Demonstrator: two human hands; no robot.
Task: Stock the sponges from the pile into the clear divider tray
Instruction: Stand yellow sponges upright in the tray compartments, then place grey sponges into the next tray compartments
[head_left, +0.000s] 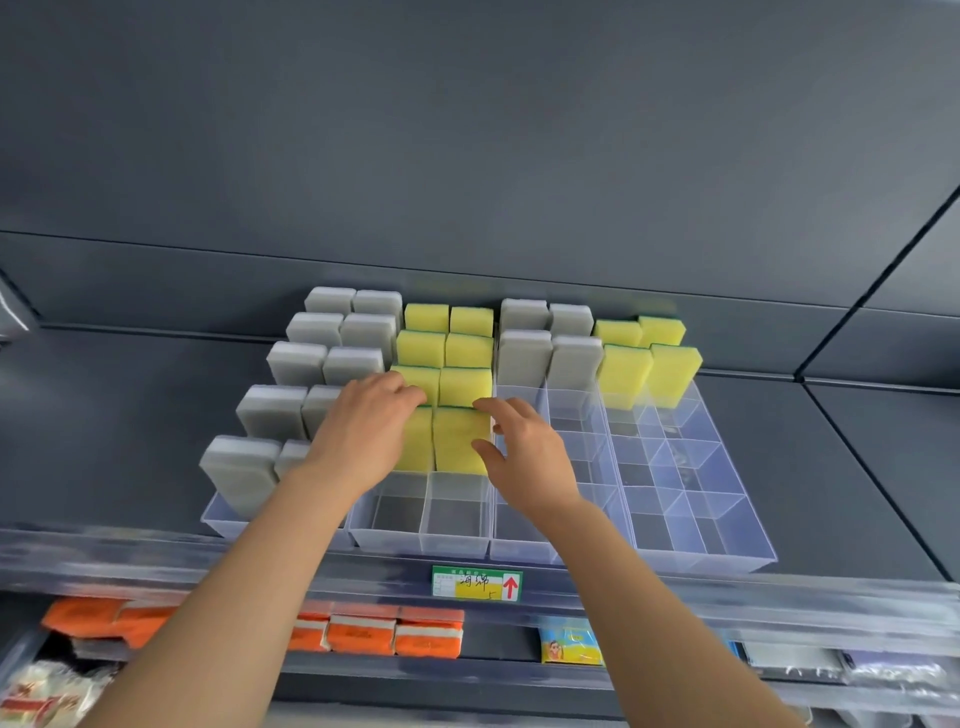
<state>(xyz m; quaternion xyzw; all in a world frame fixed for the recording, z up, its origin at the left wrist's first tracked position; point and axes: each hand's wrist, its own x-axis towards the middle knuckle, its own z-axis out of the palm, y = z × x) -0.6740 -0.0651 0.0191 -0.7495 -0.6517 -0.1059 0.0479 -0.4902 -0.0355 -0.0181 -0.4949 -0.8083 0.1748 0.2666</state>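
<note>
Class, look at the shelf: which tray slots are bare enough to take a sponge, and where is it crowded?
Free: the two front slots before the yellow sponges, and the front rows of the two right trays. Crowded: the left tray, full of grey sponges, and the middle, where the left hand and right hand are.

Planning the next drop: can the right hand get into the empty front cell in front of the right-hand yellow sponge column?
Probably yes. The empty front cell is open-topped with nothing over it, and the right hand, fingers spread and holding nothing, hovers close by to its right.
</note>
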